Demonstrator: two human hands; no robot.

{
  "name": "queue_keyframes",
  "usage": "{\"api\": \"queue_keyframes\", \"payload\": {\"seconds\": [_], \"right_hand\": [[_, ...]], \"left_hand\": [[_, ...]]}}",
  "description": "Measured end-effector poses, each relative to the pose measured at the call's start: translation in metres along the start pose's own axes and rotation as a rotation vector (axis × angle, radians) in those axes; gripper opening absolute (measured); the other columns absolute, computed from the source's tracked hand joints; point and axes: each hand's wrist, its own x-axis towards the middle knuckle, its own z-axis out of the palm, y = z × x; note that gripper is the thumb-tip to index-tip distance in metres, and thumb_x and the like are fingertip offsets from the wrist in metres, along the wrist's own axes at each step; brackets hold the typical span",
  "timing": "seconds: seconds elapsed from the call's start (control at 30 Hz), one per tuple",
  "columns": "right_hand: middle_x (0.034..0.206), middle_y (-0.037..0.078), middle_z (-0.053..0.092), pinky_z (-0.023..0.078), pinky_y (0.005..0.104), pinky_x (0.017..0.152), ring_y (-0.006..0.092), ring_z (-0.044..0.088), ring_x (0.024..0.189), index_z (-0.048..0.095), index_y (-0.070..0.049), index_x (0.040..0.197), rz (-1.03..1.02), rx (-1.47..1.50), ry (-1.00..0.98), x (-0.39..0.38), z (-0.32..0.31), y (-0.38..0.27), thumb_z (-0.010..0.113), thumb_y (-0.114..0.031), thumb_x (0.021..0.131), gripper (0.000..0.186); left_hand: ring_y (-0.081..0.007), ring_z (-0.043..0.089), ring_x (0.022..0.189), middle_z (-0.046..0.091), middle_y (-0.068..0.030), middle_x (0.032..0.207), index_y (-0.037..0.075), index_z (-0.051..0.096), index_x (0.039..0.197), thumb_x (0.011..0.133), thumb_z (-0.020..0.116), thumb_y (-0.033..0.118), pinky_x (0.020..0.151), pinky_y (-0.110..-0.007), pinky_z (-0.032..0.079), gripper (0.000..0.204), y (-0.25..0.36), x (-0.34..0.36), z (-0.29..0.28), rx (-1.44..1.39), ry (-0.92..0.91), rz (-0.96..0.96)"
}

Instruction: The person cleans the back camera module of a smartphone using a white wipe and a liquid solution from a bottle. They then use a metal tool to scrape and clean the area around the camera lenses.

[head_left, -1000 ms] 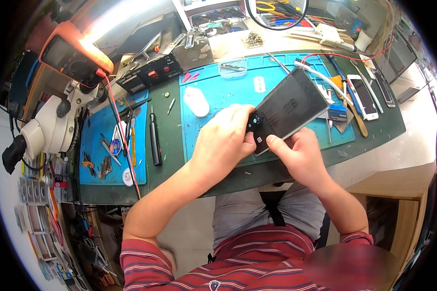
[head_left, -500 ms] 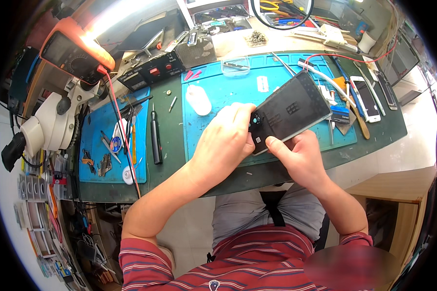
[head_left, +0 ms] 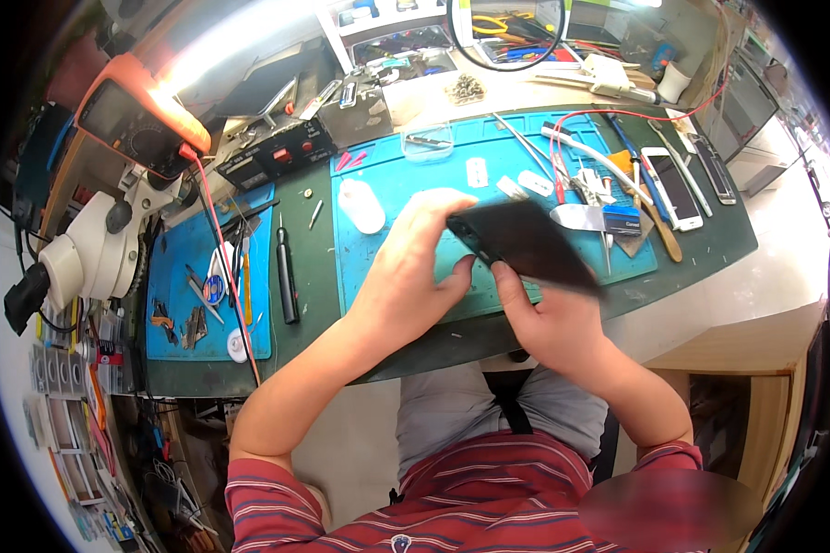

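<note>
A black phone point(head_left: 530, 241) is tilted in the air above the large blue work mat point(head_left: 378, 263), slightly blurred by motion. My left hand point(head_left: 406, 263) is closed on its left end, fingers at the upper corner and thumb near the lower edge. Along the near edge, my right hand point(head_left: 558, 327) grips it too, with its thumb on the edge and its other fingers hidden beneath. To the left on the mat stands a white bottle point(head_left: 361, 206). Right of the phone lies a flat metal blade with a blue handle point(head_left: 622, 220).
An orange multimeter point(head_left: 138, 120) and a white microscope arm point(head_left: 92, 244) stand at the left. A black screwdriver pen point(head_left: 287, 276) lies between the two mats. A white phone point(head_left: 671, 189), tweezers point(head_left: 524, 143) and a wooden-handled tool point(head_left: 666, 238) lie at the right.
The phone has been tipped over between my hands, so its inner face with the camera parts no longer shows. The blue-handled blade is more exposed. My head view has shifted slightly.
</note>
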Motion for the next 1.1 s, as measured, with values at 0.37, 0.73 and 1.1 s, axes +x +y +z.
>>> {"api": "queue_keyframes", "payload": {"seconds": [0.37, 0.73, 1.1], "right_hand": [[0.129, 0.012, 0.074, 0.061, 0.0379, 0.088, 0.0283, 0.071, 0.112, 0.081, -0.003, 0.116, -0.417, -0.48, 0.083, -0.004, -0.021, 0.019, 0.074, -0.005, 0.077, 0.04], [0.119, 0.012, 0.074, 0.059, 0.0419, 0.089, 0.0316, 0.07, 0.107, 0.08, -0.003, 0.111, -0.364, -0.329, 0.195, 0.0, -0.02, 0.023, 0.077, 0.008, 0.069, 0.044], [0.118, 0.011, 0.074, 0.059, 0.0418, 0.088, 0.03, 0.071, 0.104, 0.079, -0.002, 0.11, -0.414, -0.32, 0.221, 0.005, -0.017, 0.021, 0.08, 0.005, 0.069, 0.041]], "left_hand": [[-0.0129, 0.069, 0.115, 0.072, -0.0088, 0.135, -0.002, 0.062, 0.146, 0.106, 0.073, 0.015, 0.09, -0.029, 0.059, 0.045, 0.001, 0.001, -0.02, -1.244, -0.22, -0.671], [-0.0151, 0.07, 0.117, 0.072, -0.0096, 0.134, -0.005, 0.062, 0.145, 0.106, 0.071, 0.012, 0.097, -0.033, 0.06, 0.043, 0.002, 0.002, -0.018, -1.254, -0.237, -0.778], [-0.0143, 0.069, 0.119, 0.071, -0.0095, 0.136, -0.005, 0.06, 0.148, 0.107, 0.07, 0.016, 0.103, -0.034, 0.058, 0.047, -0.001, 0.002, -0.017, -1.295, -0.315, -0.786]]}}
